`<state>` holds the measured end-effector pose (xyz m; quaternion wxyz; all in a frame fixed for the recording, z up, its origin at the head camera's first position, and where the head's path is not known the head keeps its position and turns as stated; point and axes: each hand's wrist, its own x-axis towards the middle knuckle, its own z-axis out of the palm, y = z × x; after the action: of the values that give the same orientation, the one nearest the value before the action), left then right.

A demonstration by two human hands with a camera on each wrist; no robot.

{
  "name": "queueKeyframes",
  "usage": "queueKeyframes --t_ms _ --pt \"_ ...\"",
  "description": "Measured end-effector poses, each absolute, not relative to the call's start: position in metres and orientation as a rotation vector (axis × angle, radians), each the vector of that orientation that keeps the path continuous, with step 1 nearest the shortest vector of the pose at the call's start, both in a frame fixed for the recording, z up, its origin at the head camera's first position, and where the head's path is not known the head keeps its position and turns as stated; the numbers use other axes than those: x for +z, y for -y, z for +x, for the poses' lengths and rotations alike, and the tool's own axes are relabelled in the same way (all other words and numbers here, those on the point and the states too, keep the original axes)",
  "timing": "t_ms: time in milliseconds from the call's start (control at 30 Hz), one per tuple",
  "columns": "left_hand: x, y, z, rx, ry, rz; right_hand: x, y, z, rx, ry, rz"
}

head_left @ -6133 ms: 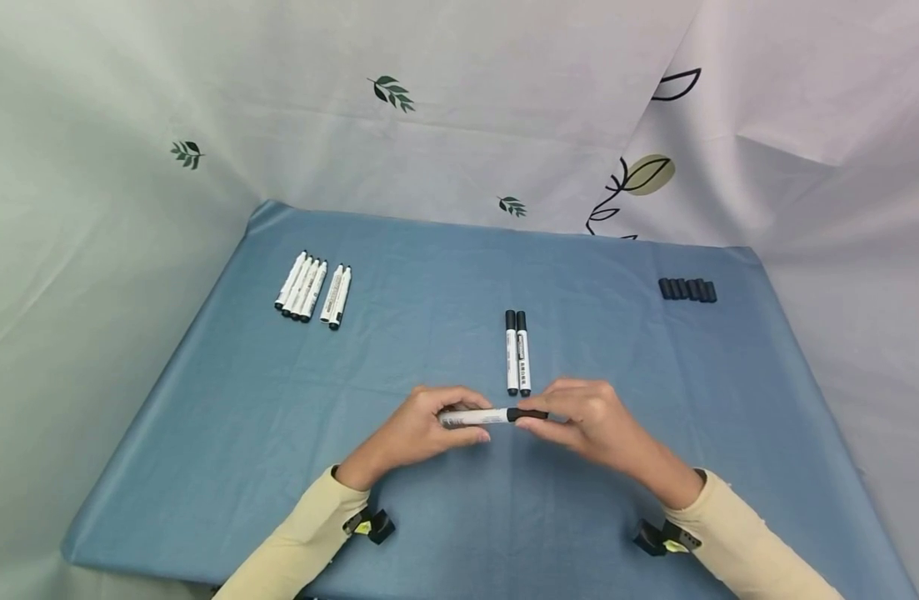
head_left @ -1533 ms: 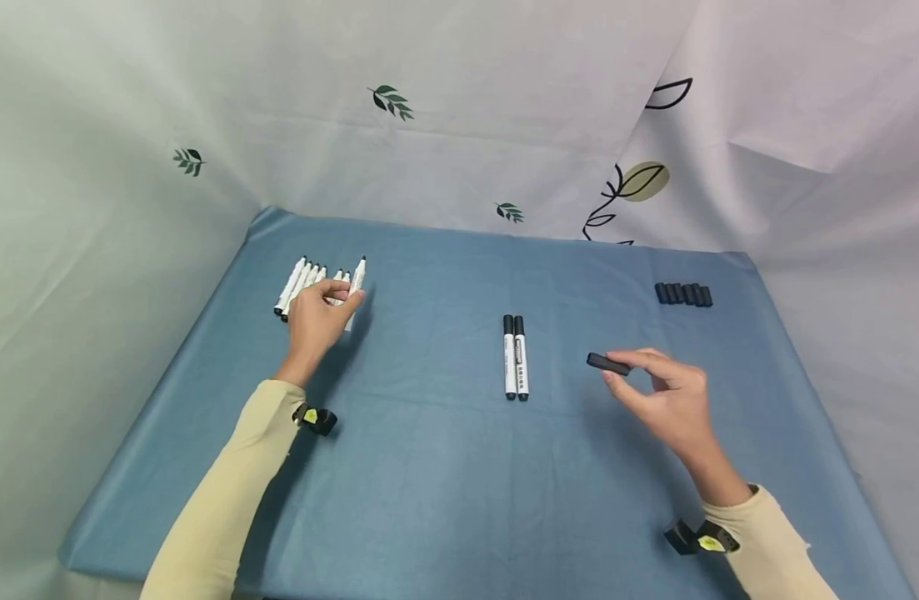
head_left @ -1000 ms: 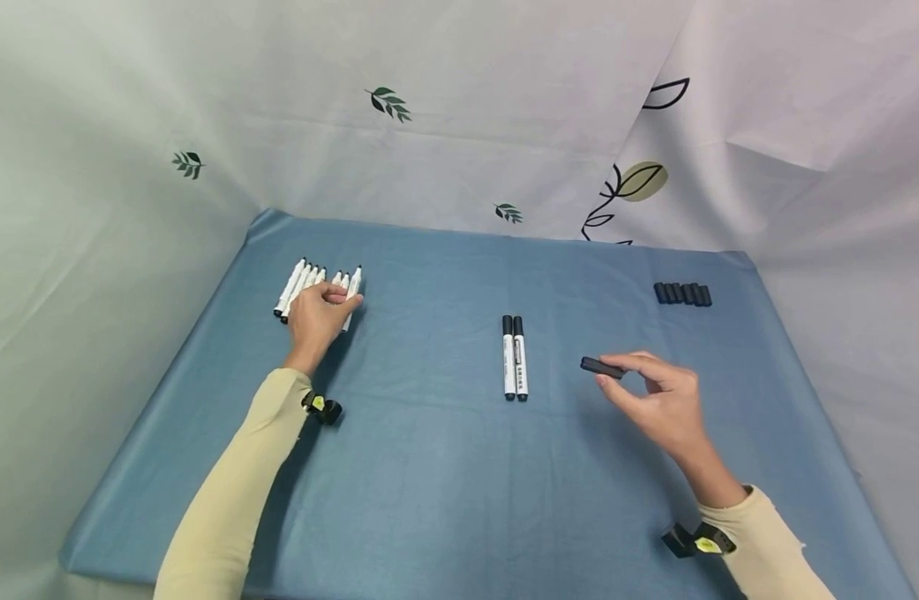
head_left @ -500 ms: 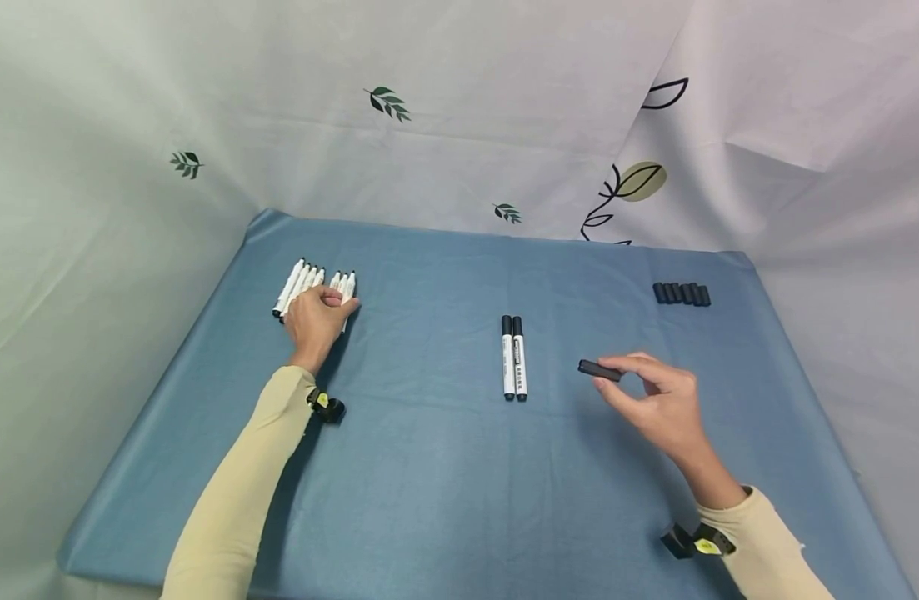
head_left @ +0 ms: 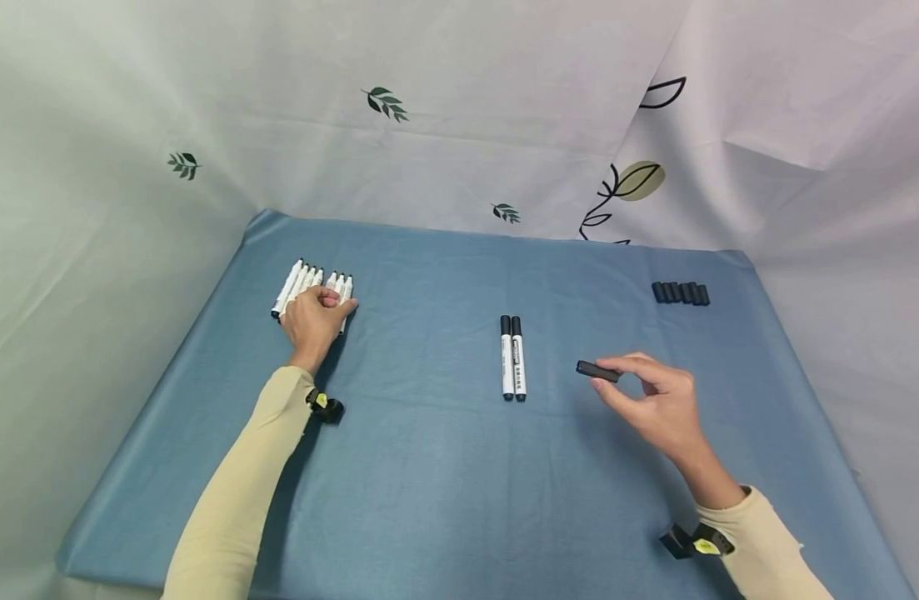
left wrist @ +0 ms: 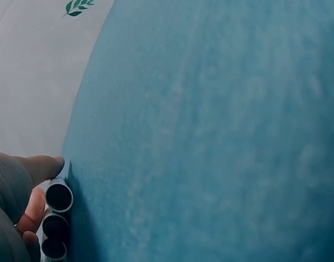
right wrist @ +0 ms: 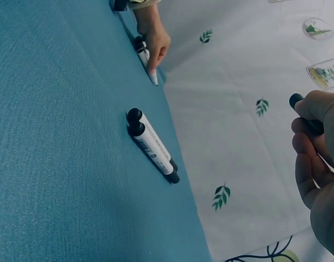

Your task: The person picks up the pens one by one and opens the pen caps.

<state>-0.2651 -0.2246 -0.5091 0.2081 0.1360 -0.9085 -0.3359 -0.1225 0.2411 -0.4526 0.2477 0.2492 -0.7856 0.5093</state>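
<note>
My left hand (head_left: 312,325) is at the far left of the table, its thumb and fingers pinching an uncapped white marker (head_left: 347,288). That marker lies alongside two other uncapped markers (head_left: 333,282), partly covered by the hand. In the left wrist view the black marker ends (left wrist: 59,196) line up beside the thumb. My right hand (head_left: 654,404) is raised over the right half of the table and pinches a black marker cap (head_left: 597,372) between thumb and index finger. The same cap (right wrist: 296,100) shows in the right wrist view.
Two capped markers (head_left: 507,358) lie side by side mid-table. Several uncapped markers (head_left: 289,287) form a row left of my left hand. Several black caps (head_left: 680,292) stand in a row at the back right. White patterned cloth (head_left: 444,150) rises behind the blue table (head_left: 429,483).
Earlier both hands held one capped marker at the centre. Since then, the cap has come off in the right hand, and the left hand has lowered the marker beside the other two.
</note>
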Motion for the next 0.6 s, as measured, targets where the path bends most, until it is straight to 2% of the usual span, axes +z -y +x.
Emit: queueKeyframes --t_ms 300,600 --pt "-0.508 0.227 -0.261 -0.975 2.512 0.363 -0.453 -0.24 -0.124 1.401 2.135 0.684" --pt "-0.496 0.223 -0.248 -1.13 2.419 0.179 -0.451 -0.241 -0.123 1.378 2.194 0.669"
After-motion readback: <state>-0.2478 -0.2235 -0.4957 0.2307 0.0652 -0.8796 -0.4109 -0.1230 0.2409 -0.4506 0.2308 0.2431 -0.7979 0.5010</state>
